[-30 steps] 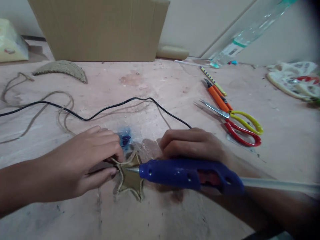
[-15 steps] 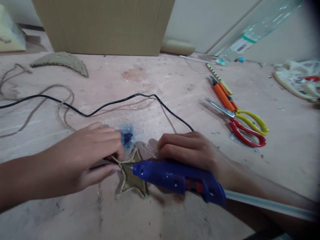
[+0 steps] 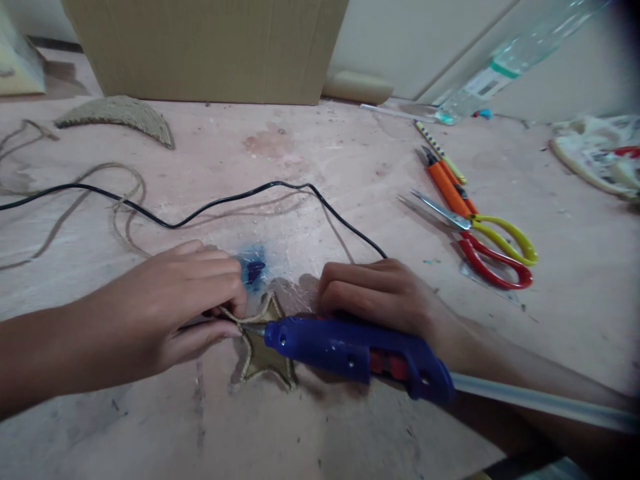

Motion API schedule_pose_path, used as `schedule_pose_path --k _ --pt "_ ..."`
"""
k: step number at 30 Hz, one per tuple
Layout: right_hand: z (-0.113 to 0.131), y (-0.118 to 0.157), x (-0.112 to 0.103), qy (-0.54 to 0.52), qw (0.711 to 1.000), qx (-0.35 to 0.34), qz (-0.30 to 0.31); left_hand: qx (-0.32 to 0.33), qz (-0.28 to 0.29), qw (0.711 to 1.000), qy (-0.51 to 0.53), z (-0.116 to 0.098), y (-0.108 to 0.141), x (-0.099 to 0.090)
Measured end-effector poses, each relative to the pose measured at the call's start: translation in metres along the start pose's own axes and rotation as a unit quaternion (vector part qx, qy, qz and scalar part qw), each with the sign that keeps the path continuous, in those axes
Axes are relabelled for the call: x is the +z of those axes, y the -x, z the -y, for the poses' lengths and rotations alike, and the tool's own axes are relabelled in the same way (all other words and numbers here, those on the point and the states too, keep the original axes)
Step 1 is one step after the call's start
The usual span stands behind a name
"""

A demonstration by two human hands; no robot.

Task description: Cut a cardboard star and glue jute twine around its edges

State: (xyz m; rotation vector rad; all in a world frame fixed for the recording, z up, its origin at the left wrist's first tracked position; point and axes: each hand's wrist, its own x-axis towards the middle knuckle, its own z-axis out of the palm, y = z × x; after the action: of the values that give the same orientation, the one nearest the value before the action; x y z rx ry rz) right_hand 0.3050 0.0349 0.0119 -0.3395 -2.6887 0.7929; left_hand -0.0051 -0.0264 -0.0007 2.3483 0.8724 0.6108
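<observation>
My left hand (image 3: pixel 200 303) pinches one point of a small cardboard star (image 3: pixel 265 353) edged with twine. Part of the star is hidden behind those fingers. In my right hand (image 3: pixel 375 290) is a blue hot glue gun (image 3: pixel 345 350), the fingers wrapped around its handle. Its metal nozzle touches or nearly touches the star's twine edge beside my left fingertips. A clear glue stick (image 3: pixel 545 399) sticks out of the gun's back end. Loose twine (image 3: pixel 125 233) runs from near my left hand toward the far left.
A black cord (image 3: pixel 240 195) crosses the table behind my hands. To the right lie scissors (image 3: pixel 495 247), an orange cutter (image 3: pixel 447 187) and a patterned pencil (image 3: pixel 440 150). A twine-covered crescent (image 3: pixel 120 113), a cardboard panel (image 3: pixel 205 53) and a plastic bottle (image 3: pixel 500 73) are at the back.
The whole view has shifted slightly, so things sit a little higher in the picture. Both hands keep their hold, and the nozzle stays at the same spot on the star.
</observation>
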Motion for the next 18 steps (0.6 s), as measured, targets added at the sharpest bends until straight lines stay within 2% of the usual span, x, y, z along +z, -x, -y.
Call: schedule_pose_path --k 8,18 --pt "-0.0062 0.0043 0.0032 -0.017 1.000 -0.014 -0.006 0.000 0.005 1.000 -0.010 -0.0008 0.0002 -0.0011" --pt "-0.0058 0.0052 -0.0004 -0.041 0.999 0.006 0.010 0.007 -0.009 1.000 -0.006 0.0002 0.0004 -0.0008"
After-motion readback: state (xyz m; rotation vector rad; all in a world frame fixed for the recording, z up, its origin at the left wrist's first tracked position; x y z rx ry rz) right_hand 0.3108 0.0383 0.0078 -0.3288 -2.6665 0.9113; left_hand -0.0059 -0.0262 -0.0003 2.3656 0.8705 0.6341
